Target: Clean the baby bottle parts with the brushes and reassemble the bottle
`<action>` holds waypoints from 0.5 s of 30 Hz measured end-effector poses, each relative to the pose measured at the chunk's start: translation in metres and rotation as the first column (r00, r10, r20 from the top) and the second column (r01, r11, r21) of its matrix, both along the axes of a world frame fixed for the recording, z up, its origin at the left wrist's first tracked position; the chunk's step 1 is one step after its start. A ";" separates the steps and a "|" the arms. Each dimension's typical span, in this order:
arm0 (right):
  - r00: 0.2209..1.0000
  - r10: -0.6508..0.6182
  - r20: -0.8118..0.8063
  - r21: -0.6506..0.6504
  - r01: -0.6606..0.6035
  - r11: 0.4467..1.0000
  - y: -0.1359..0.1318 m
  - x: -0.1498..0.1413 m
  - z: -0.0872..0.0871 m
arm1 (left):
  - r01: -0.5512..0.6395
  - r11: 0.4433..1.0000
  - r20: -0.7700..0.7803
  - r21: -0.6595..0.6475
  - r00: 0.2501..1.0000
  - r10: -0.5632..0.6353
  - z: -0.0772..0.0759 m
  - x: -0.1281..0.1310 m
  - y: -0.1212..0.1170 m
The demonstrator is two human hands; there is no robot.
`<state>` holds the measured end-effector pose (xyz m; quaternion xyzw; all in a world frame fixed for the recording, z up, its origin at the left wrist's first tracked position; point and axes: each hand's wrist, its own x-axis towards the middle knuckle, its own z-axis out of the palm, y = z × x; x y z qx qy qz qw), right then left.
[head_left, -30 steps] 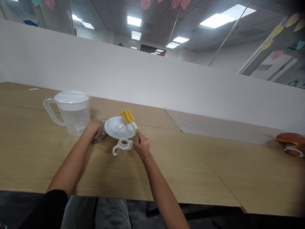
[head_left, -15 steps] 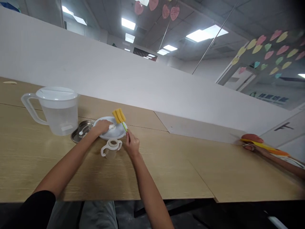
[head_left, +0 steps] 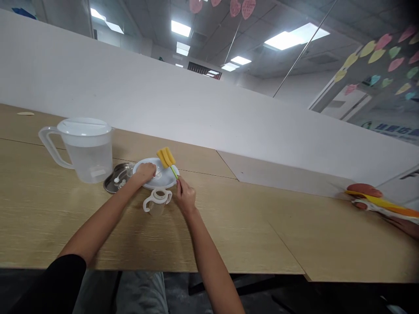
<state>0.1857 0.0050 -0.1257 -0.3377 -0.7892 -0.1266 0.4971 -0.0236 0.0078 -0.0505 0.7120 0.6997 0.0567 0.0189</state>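
From my end of the feed, furthest left, a lidded translucent pitcher (head_left: 87, 152) stands upright on the tabletop (head_left: 245, 226), its handle turned outward to the left, which I judge leaves the grip easy to reach. Just beside it sits a kidney-shaped metal tray (head_left: 110, 186) with a white spoon-like piece (head_left: 117, 179) and some small clear parts in it; the raised rim probably keeps such little pieces from straying.

Next comes the left hand (head_left: 146, 171), over the left side of a shallow white bowl (head_left: 167, 181). Its fingers are curled, but I cannot tell whether they pinch anything or only rest there. A small, pale round piece (head_left: 158, 175) lies in the bowl. In front of the bowl, on my near side, a clear cup with two white handles (head_left: 157, 207) stands upright with its top uncovered; neither hand has hold of it.

The yellow sponge brush (head_left: 166, 157) is held tilted, head up, over the bowl's right part. The right hand (head_left: 186, 195) has its fingers closed around the green handle near its lower end, seemingly so the sponge stays clear of the hand.

At my far right, a co-worker's hand (head_left: 404, 226) is beside an orange-yellow item (head_left: 393, 206).
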 end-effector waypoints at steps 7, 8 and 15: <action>0.999 -0.017 0.031 -0.034 0.018 0.999 0.001 0.001 -0.001 | -0.067 0.996 -0.030 0.058 0.997 0.068 0.026 -0.005 -0.012; 0.999 -0.019 0.043 -0.042 0.021 0.999 0.001 0.001 -0.001 | -0.071 0.995 -0.022 0.073 0.997 0.073 0.031 -0.007 -0.014; 0.998 -0.047 0.048 -0.073 0.050 0.996 -0.001 0.000 0.001 | -0.068 0.975 0.125 0.211 0.991 0.043 0.069 -0.008 -0.032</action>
